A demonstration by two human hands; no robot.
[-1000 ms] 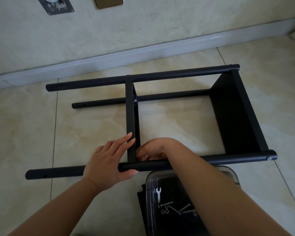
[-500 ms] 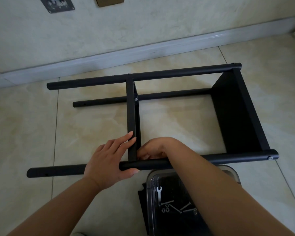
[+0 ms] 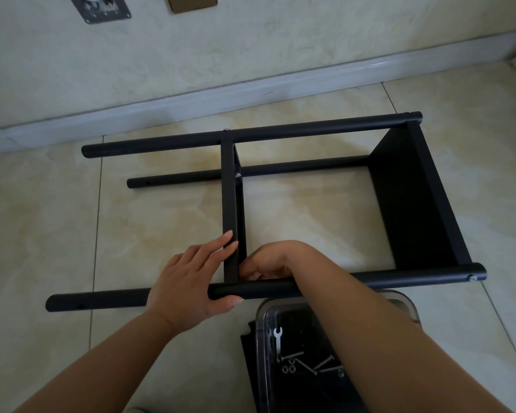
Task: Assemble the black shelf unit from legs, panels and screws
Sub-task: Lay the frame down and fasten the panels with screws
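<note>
We see the left hand [image 3: 191, 281] gripping the near black leg [image 3: 370, 278], fingers spread along the middle panel [image 3: 230, 210], while the right hand [image 3: 268, 260] at three o'clock of that panel curls, its grasp hidden.

Three round black metal legs [image 3: 251, 135] show, with two flat black shelf panels [image 3: 411, 198] between them. One clear plastic box [image 3: 399, 302] holds one small silver spanner [image 3: 277, 341] and several loose silver screws [image 3: 325, 363]. Two bare hands [image 3: 191, 281] work.

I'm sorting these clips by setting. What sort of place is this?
Probably a room in a home: glossy tiled floor, pale baseboard under a plaster wall with a brass switch plate, and a black shelf unit being built on the floor.
</note>
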